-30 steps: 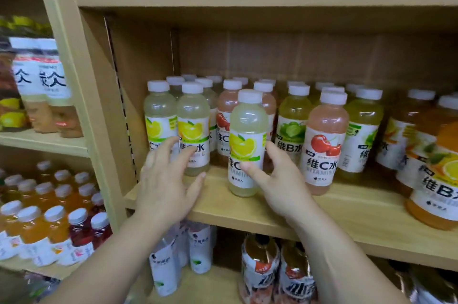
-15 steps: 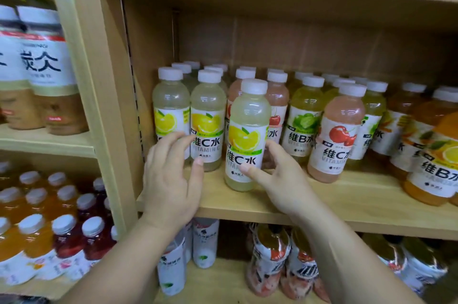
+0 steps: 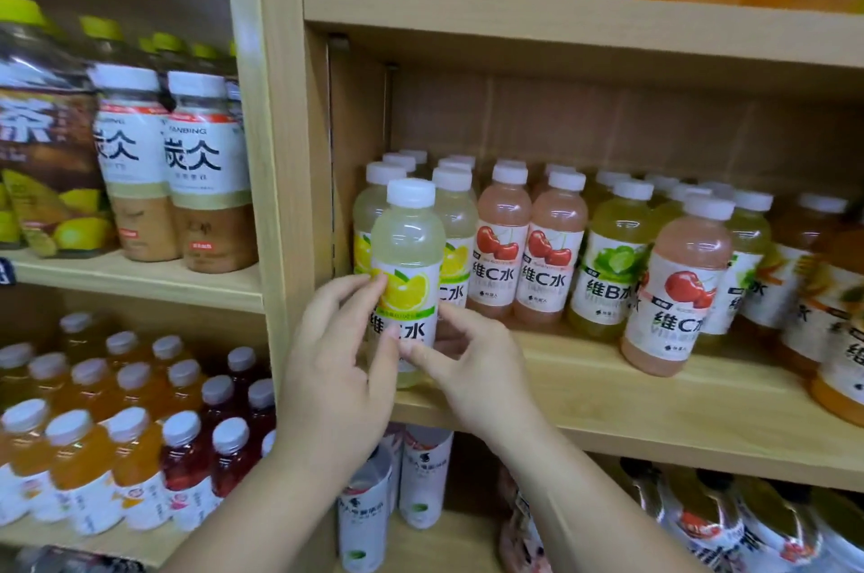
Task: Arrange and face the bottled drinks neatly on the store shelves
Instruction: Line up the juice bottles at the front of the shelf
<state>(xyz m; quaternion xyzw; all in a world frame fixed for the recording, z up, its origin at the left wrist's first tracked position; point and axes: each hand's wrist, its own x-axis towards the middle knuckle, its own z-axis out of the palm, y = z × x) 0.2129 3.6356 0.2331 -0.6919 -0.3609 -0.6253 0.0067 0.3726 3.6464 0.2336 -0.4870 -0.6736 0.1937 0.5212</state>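
Fingers (image 3: 360, 289) of the left hand (image 3: 336, 362) curl against the left side of a lemon vitamin C water bottle (image 3: 409, 245), while the right hand (image 3: 472, 367) pinches its lower right side between thumb and forefinger. That bottle is upright at the front left end of the wooden middle shelf (image 3: 654, 413), label facing out, just ahead of two more lemon bottles (image 3: 457, 222). Further right, a cherry-label pink bottle (image 3: 678, 292) stands forward of its rows.

Bare shelf front (image 3: 584, 390) lies open; the cherry bottle (image 3: 673, 287) blocks its right.
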